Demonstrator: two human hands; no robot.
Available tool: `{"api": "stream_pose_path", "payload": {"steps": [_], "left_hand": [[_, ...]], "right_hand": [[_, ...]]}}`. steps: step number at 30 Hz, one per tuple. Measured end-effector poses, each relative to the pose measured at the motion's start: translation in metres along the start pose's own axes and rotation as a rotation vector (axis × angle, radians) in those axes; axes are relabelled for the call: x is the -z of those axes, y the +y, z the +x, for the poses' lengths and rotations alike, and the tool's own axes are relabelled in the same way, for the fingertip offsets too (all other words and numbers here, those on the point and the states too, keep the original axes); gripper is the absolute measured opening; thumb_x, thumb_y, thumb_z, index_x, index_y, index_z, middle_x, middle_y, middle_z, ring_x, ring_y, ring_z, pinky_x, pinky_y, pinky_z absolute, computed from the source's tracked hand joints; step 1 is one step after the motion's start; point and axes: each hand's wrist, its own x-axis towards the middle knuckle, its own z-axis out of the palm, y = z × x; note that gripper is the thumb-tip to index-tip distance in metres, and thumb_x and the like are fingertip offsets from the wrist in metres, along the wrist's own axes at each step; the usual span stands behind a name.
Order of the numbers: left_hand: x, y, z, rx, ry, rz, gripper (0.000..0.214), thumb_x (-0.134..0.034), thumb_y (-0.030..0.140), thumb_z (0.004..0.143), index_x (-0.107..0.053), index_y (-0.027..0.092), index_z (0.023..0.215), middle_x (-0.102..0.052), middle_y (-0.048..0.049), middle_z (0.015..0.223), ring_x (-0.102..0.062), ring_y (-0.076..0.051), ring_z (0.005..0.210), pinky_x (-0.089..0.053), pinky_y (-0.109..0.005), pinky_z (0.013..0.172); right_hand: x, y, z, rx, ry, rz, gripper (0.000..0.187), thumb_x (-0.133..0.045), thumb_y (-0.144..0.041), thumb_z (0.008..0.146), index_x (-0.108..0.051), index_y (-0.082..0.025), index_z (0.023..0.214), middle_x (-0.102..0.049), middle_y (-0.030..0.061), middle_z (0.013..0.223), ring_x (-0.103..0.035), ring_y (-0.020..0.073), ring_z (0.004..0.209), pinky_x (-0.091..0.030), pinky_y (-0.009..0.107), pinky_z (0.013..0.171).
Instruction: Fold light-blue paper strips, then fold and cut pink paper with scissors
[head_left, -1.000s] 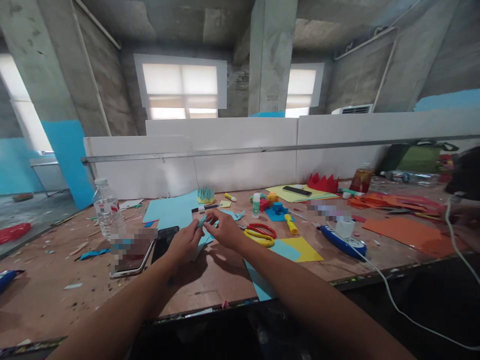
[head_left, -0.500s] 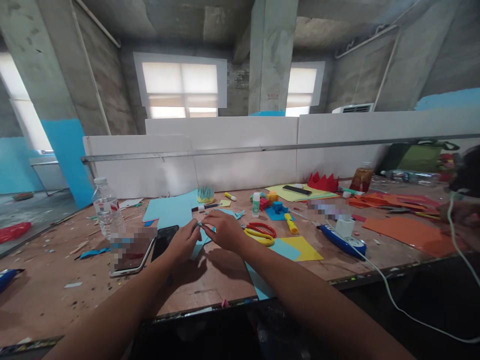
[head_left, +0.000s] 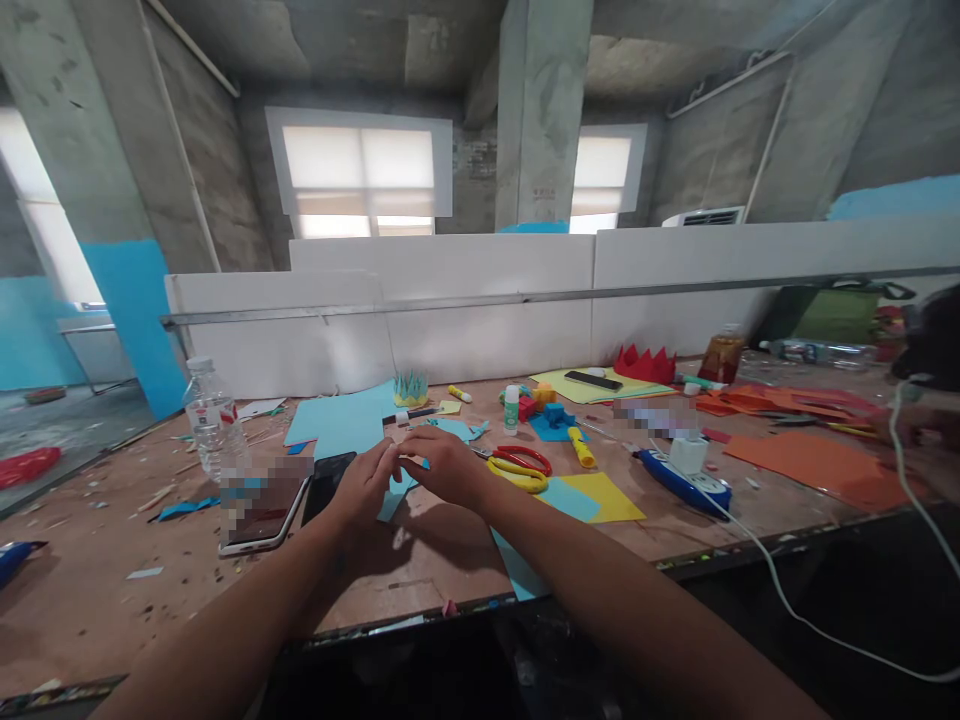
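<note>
My left hand [head_left: 366,484] and my right hand [head_left: 450,468] meet fingertip to fingertip just above the table. Both are closed in a pinch on what looks like a small piece of light blue paper, now mostly hidden by the fingers. Below them a light blue paper strip [head_left: 393,502] lies on the table. Light blue sheets [head_left: 341,422] spread out behind my left hand. Right of my right hand lie scissors [head_left: 519,478] with red and yellow handles. A small blue and yellow paper crown [head_left: 410,398] stands beyond the hands.
Left are a black phone [head_left: 327,482], another phone [head_left: 262,520] and a water bottle [head_left: 212,425]. Right are a glue stick [head_left: 511,412], a yellow tube [head_left: 580,448], a blue glue gun [head_left: 679,482] with a white cord, and orange sheets [head_left: 814,465]. Another person's hand [head_left: 919,425] is at far right.
My fingertips have drawn closer together, and the small bluish piece that showed between them is now mostly covered. The things on the table lie as before.
</note>
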Motion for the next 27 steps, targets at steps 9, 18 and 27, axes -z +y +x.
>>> {"api": "stream_pose_path", "payload": {"steps": [9, 18, 27], "left_hand": [[-0.0004, 0.0045, -0.0019, -0.092, 0.026, -0.106, 0.044, -0.023, 0.047, 0.1, -0.052, 0.022, 0.079, -0.052, 0.0002, 0.071, -0.052, -0.017, 0.065, -0.043, -0.031, 0.067], [0.0001, 0.0064, -0.0038, -0.09, 0.022, -0.083, 0.037, -0.028, 0.044, 0.1, -0.051, 0.022, 0.082, -0.051, 0.0014, 0.072, -0.05, -0.017, 0.067, -0.04, -0.031, 0.067], [-0.003, 0.004, -0.0025, -0.036, 0.06, -0.134, 0.047, -0.024, 0.048, 0.1, -0.055, 0.022, 0.077, -0.054, -0.0007, 0.07, -0.052, -0.018, 0.067, -0.043, -0.031, 0.068]], "right_hand": [[0.0044, -0.0022, 0.0017, -0.161, 0.142, 0.199, 0.005, -0.066, -0.024, 0.089, -0.069, -0.02, 0.087, -0.069, 0.0021, 0.085, -0.064, 0.0159, 0.08, -0.049, 0.029, 0.08], [0.0033, -0.0007, 0.0017, -0.227, 0.171, 0.355, 0.006, -0.068, -0.025, 0.085, -0.069, -0.02, 0.086, -0.071, 0.0031, 0.087, -0.065, 0.0163, 0.081, -0.052, 0.029, 0.079], [0.0024, 0.001, 0.0017, -0.228, 0.142, 0.344, 0.007, -0.069, -0.027, 0.085, -0.07, -0.02, 0.084, -0.072, 0.0031, 0.087, -0.064, 0.0168, 0.082, -0.052, 0.03, 0.08]]}}
